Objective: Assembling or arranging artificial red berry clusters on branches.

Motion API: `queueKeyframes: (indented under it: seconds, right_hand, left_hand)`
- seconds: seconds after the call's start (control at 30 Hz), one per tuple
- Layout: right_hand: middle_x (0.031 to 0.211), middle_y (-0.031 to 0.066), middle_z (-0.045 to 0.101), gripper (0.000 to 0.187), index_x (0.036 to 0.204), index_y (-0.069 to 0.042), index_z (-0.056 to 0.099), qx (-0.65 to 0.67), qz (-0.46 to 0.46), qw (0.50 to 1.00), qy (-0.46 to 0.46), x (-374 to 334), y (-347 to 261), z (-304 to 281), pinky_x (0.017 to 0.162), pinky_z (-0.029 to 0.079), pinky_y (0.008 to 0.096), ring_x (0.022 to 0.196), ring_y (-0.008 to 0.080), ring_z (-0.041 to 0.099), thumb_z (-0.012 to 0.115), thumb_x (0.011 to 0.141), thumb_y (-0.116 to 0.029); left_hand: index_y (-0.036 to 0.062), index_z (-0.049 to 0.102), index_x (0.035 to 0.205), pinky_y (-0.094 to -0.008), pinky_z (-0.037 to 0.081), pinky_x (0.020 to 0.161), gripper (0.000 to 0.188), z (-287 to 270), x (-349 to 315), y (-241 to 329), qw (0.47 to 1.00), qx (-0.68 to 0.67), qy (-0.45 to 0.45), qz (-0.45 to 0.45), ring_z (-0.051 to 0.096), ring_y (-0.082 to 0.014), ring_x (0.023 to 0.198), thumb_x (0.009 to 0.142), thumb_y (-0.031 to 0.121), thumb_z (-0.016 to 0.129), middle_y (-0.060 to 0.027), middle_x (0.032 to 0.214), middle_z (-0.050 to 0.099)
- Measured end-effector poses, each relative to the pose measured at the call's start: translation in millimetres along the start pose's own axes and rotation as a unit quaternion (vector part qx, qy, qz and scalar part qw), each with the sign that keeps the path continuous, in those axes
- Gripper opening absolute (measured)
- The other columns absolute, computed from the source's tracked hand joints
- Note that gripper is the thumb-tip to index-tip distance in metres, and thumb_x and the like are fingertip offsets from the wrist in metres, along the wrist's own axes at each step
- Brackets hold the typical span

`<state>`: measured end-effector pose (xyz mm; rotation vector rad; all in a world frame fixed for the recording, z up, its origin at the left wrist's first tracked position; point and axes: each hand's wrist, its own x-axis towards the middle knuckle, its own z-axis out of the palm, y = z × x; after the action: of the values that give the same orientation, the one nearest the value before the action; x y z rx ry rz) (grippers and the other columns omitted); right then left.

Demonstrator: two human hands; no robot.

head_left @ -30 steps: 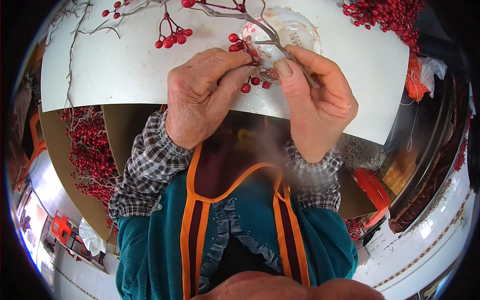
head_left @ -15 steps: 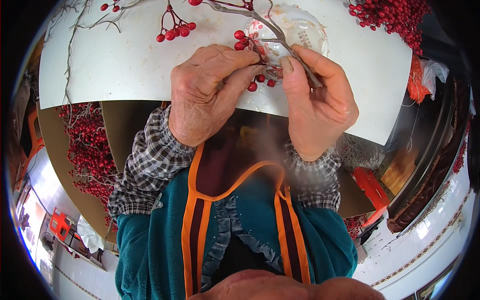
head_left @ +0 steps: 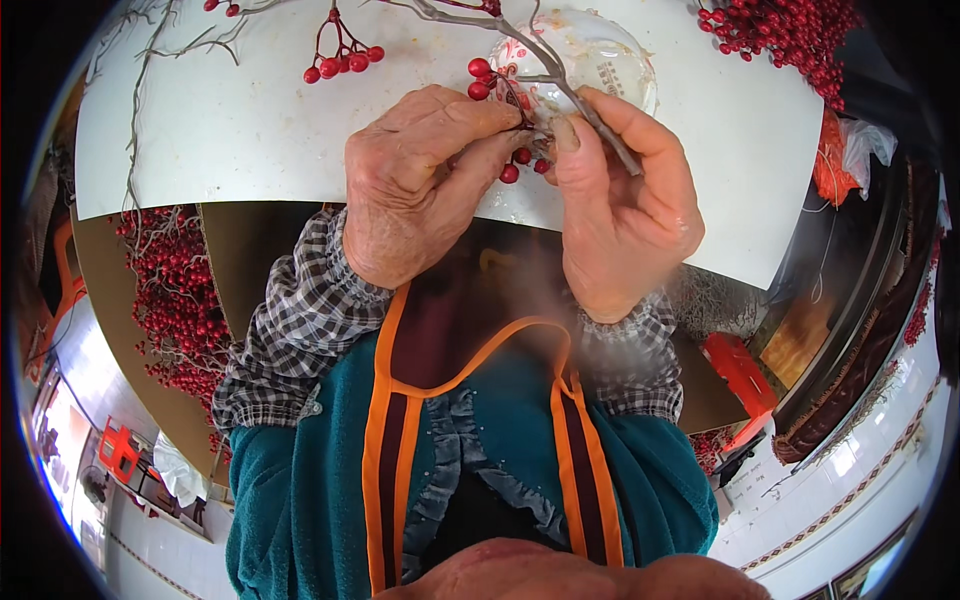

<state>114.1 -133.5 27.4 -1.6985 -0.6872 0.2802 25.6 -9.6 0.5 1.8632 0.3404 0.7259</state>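
Note:
Over the white table, my left hand pinches a small sprig of red berries between thumb and fingers. Two of its berries stick up above the fingertips and a few hang below. My right hand grips the lower end of a grey-brown branch, which slants away to the upper left. The thumb and fingertips of both hands nearly meet where the sprig's stem lies by the branch; the exact contact is hidden. Another berry cluster dangles from the branch farther left. Beyond my hands rests a whitish, smeared plastic dish.
A heap of red berries lies at the table's far right. Bare twigs cross its left side. Below the left edge, an open cardboard box holds berry branches. A red stool-like object stands at the right.
My right hand has shifted slightly left, closer to the left fingertips. The branch has tilted a little, and its hanging berry cluster has moved slightly left. Both grips stay.

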Motion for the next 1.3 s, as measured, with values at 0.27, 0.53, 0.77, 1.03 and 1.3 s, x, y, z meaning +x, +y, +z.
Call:
queueKeyframes:
  seconds: [0.27, 0.53, 0.77, 1.03, 1.3]
  right_hand:
    - [0.088, 0.0083, 0.069, 0.023, 0.104, 0.002, 0.065, -0.034, -0.030, 0.996, 0.072, -1.3, 4.6, 8.3, 0.065, 0.053, 0.0222, 0.072, 0.0106, 0.065, 0.074, 0.084, -0.004]
    - [0.091, 0.0096, 0.068, 0.024, 0.107, 0.005, 0.063, 0.043, -0.022, 0.996, 0.075, -6.1, 5.8, 7.4, 0.066, 0.052, 0.0214, 0.076, 0.0096, 0.064, 0.072, 0.086, -0.003]
    - [0.086, 0.0130, 0.067, 0.033, 0.114, 0.007, 0.056, 0.136, 0.081, 0.984, 0.085, -6.3, -6.4, 0.1, 0.063, 0.049, 0.0224, 0.070, 0.0114, 0.060, 0.069, 0.090, -0.013]
    - [0.094, 0.0118, 0.067, 0.027, 0.113, 0.009, 0.058, 0.130, 0.051, 0.988, 0.060, -8.0, -4.5, 1.4, 0.069, 0.052, 0.0211, 0.078, 0.0095, 0.061, 0.067, 0.090, -0.003]
    - [0.099, 0.0125, 0.067, 0.027, 0.113, 0.010, 0.058, 0.108, 0.009, 0.993, 0.041, -9.0, 0.9, 0.5, 0.072, 0.053, 0.0203, 0.083, 0.0096, 0.062, 0.067, 0.089, 0.001]
  left_hand:
    - [0.0004, 0.070, 0.096, -0.0293, 0.052, 0.066, 0.021, -1.1, -2.3, 3.4, 0.999, 0.029, -0.024, 0.021, 0.065, -0.0223, 0.074, 0.076, -0.006, 0.071, -0.0108, 0.081, 0.068]
    - [0.0005, 0.070, 0.096, -0.0289, 0.053, 0.067, 0.020, 4.0, -6.4, 10.0, 0.998, -0.047, -0.019, -0.028, 0.065, -0.0214, 0.076, 0.077, -0.004, 0.072, -0.0102, 0.082, 0.069]
    - [-0.0001, 0.071, 0.096, -0.0281, 0.054, 0.066, 0.020, 3.8, -6.0, 6.9, 0.997, -0.061, -0.009, -0.045, 0.067, -0.0202, 0.077, 0.077, -0.005, 0.072, -0.0109, 0.084, 0.070]
    - [-0.0004, 0.071, 0.098, -0.0277, 0.054, 0.066, 0.020, 4.9, -7.5, 7.2, 0.998, -0.053, -0.010, -0.040, 0.067, -0.0193, 0.076, 0.078, -0.004, 0.072, -0.0113, 0.084, 0.070]
    - [0.0000, 0.071, 0.098, -0.0270, 0.053, 0.065, 0.020, 4.0, -8.6, 8.4, 0.996, -0.071, -0.011, -0.056, 0.066, -0.0189, 0.075, 0.079, -0.004, 0.072, -0.0114, 0.084, 0.069]
